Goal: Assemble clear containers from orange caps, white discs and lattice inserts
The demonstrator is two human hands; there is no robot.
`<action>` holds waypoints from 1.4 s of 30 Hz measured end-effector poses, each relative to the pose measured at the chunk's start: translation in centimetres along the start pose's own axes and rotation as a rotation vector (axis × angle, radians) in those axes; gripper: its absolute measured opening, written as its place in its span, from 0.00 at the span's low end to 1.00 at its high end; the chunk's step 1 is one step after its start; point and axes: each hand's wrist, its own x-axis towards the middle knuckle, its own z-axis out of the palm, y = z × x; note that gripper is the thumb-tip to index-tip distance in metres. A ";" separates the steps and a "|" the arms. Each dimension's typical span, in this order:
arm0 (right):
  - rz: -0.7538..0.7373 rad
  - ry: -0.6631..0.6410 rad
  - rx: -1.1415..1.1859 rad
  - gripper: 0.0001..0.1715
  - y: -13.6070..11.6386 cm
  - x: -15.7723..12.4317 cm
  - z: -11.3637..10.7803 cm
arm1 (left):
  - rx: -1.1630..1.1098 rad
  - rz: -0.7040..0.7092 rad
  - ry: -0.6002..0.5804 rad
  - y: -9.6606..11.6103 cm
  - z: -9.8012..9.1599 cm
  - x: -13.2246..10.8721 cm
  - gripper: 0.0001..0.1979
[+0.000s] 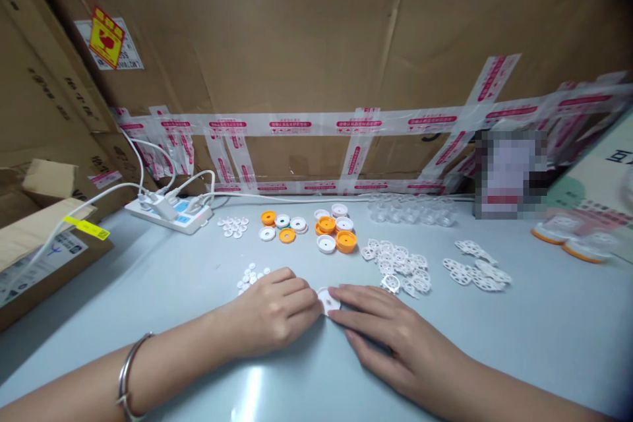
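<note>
Both my hands rest on the pale grey table [544, 343] and meet at a small white round plastic cap [328, 299]. My left hand [271, 313] has its fingers curled and pinches the cap's left edge. My right hand [380, 330] lies flatter, fingers stretched toward the cap and touching its right edge. A metal bangle [129, 376] sits on my left wrist. Several small white discs [251, 275] lie just beyond my left hand.
Farther back lie orange and white caps [332, 231], white flower-shaped pieces [400, 265], more of them [477, 269] to the right, and clear parts [413, 208]. A white power strip [171, 213] with cables sits back left. Cardboard boxes [39, 244] line the left; taped cardboard forms the back wall.
</note>
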 end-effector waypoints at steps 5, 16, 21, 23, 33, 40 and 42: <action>-0.007 -0.052 -0.029 0.19 -0.2 0.1 -0.4 | -0.033 -0.246 0.086 -2.5 -3.3 -1.2 0.11; 0.216 -0.320 -0.069 0.24 0.1 -0.2 -0.2 | -0.273 -1.013 -0.660 -10.2 -7.6 -8.3 0.09; 0.233 -0.355 -0.047 0.25 -0.1 0.0 -0.4 | -0.377 -0.985 -0.660 -10.5 -6.5 -8.3 0.09; 0.242 -0.367 -0.043 0.26 -0.1 0.1 -0.5 | -0.398 -0.987 -0.658 -10.5 -6.5 -8.2 0.09; 0.257 -0.379 -0.031 0.27 0.0 0.0 -0.4 | -0.425 -1.002 -0.649 -10.0 -6.5 -7.8 0.08; 0.267 -0.373 -0.005 0.27 0.0 -0.2 -0.5 | -0.445 -1.012 -0.643 -10.0 -6.3 -8.0 0.08; 0.270 -0.365 0.004 0.26 0.1 -0.2 -0.4 | -0.448 -1.015 -0.643 -10.1 -6.2 -8.2 0.08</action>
